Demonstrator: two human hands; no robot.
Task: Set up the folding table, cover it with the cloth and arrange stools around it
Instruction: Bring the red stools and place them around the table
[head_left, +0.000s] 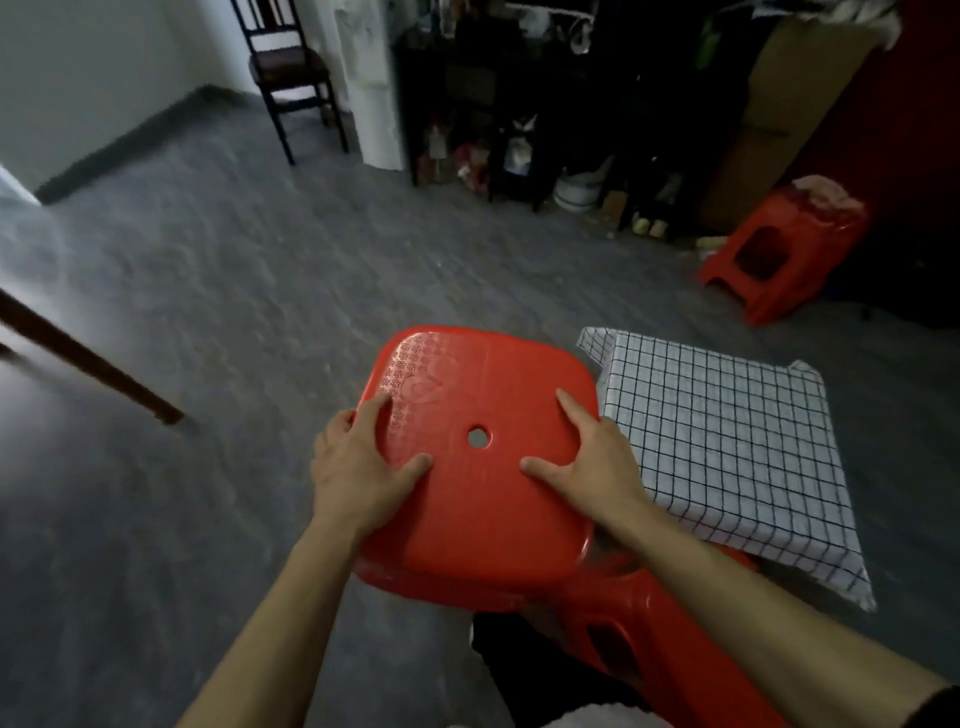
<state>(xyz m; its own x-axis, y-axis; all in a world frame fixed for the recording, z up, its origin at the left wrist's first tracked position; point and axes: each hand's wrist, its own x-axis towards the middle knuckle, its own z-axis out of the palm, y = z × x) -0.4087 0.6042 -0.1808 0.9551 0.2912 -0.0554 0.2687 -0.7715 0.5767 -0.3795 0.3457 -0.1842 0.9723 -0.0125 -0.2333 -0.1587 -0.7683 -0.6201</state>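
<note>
Glossy red moulded-plastic stool (483, 467), square seat with rounded corners, embossed pattern and a centre hole, is held above the grey floor just beside the folded white-and-black checked cloth (727, 452). Left hand (358, 467) and right hand (587, 462) grip opposite seat edges, thumbs on top, fingers wrapped under. Judged light, rigid, slippery; rim hold suits.

held stool (478, 467): red plastic, square seat with rounded corners and a centre hole, seat tilted toward the camera
checked cloth (727, 452): white with dark grid, folded flat, just right of held stool
far stool (784, 249): red, upright on the floor, something pinkish on its seat
</note>
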